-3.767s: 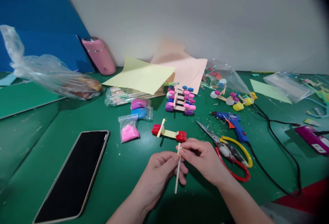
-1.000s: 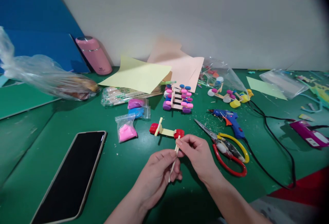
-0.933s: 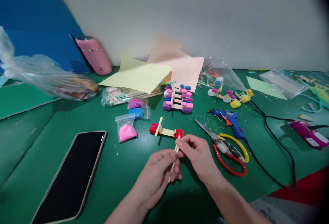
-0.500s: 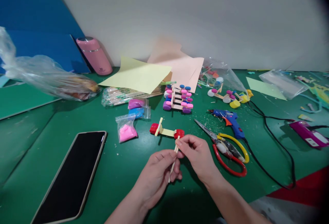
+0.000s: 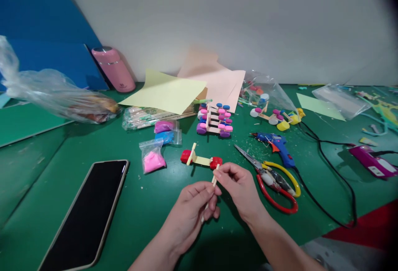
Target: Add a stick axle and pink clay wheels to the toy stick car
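Observation:
Between my two hands are thin pale wooden sticks (image 5: pixel 214 180), slanting up and to the right; how many is hard to make out. My left hand (image 5: pixel 195 204) is closed around their lower part, with one end poking out below the fingers. At the upper end, the thumb and fingers of my right hand (image 5: pixel 234 186) pinch them. Just beyond lies a small model (image 5: pixel 202 160) of pale wooden sticks with red wheel-like ends and an upright piece at its left. The sticks' tip overlaps its right red end in view; contact cannot be told.
To the right lie scissors (image 5: pixel 275 180) and a blue glue gun (image 5: pixel 278 144) with a black cord. Several finished models (image 5: pixel 214 122) stand behind. At left are a phone (image 5: pixel 85 217), clay packets (image 5: pixel 153 159), a plastic bag (image 5: pixel 62 97) and a pink flask (image 5: pixel 115 70).
The sticks have shifted slightly within my fingers, with the lower end a little further down and left. Both hands stay in nearly the same place.

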Motion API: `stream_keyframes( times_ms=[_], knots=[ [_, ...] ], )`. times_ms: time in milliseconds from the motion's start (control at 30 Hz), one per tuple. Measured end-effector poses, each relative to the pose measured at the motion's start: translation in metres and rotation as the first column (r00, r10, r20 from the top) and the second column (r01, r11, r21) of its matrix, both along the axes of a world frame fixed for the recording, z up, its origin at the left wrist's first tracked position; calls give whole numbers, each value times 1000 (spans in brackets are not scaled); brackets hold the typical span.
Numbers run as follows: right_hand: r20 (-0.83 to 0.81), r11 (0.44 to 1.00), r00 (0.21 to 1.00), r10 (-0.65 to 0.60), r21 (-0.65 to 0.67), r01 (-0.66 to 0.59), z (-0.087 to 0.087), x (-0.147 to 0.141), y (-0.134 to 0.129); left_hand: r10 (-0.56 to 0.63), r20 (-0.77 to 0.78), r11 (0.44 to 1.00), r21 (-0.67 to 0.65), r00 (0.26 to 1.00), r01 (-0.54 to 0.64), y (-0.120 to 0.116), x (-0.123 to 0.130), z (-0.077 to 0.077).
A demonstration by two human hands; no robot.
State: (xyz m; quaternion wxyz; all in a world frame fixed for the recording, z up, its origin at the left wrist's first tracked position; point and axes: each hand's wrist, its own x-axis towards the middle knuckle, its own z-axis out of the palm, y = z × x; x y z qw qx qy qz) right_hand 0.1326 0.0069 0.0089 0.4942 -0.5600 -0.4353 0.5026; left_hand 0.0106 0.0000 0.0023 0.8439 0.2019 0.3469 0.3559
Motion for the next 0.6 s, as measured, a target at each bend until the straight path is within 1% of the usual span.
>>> stream_keyframes(
  times_ms=[167, 233, 300, 433, 467, 500, 533, 600],
  knots=[
    [75, 981, 982, -173, 97, 166, -3, 15, 7, -13, -18, 1000, 12, 1000, 13, -1, -1, 0],
    [136, 976, 972, -192, 130, 175, -3, 24, 8, -4, -27, 1000, 16, 1000, 5, 0, -1, 1],
    [228, 985, 964, -138, 135, 109, -2, 33, 7, 19, -42, 999, 27, 999, -18, 2, -2, 2],
    [411, 991, 910, 55, 88, -100, -4, 35, 0, 82, -45, 996, 46, 996, -80, 5, -5, 5],
    [470, 985, 877, 99, 76, -152, -5, 33, -1, 94, -42, 994, 50, 995, -92, 5, -5, 5],
    [546, 977, 826, 141, 60, -206, -6, 29, -3, 101, -41, 994, 54, 994, -99, 6, -6, 5],
    [634, 965, 752, 179, 38, -261, -7, 25, -4, 104, -40, 993, 60, 994, -102, 6, -6, 5],
    [781, 940, 582, 226, -18, -340, -9, 18, -5, 94, -39, 994, 67, 995, -92, 6, -6, 4]
  ],
)
